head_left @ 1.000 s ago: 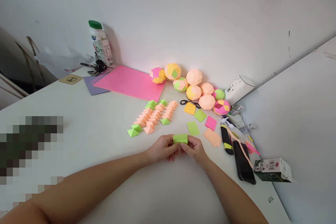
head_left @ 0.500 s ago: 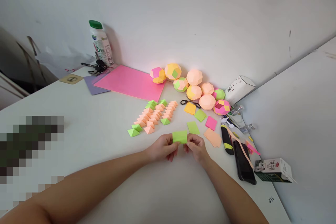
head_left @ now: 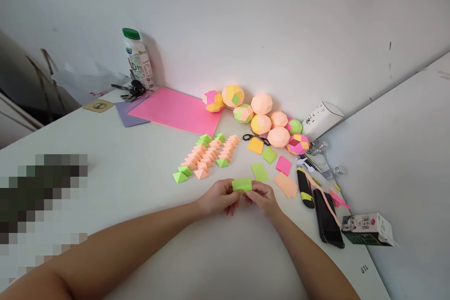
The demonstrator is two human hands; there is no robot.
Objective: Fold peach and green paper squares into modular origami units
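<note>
A small green paper (head_left: 242,184) is held between both hands above the table. My left hand (head_left: 221,197) pinches its left side, and my right hand (head_left: 262,197) grips its right side. Just beyond them lie a green slip (head_left: 259,171), a fan of peach slips (head_left: 286,184), a pink pad (head_left: 283,165), a green pad (head_left: 269,154) and an orange pad (head_left: 255,145). Rows of folded peach and green paper pieces (head_left: 210,153) stand to the left of these.
Several paper balls (head_left: 261,103) sit by the wall near black scissors (head_left: 256,139). A pink sheet (head_left: 179,110), keys (head_left: 135,90) and bottle (head_left: 139,61) are at back left. At right are a cutter (head_left: 305,187), phone (head_left: 327,218) and carton (head_left: 367,228).
The green paper looks shorter from top to bottom. My right hand has moved in slightly, with its thumb now on the paper's lower right edge. The whole view has shifted a little.
</note>
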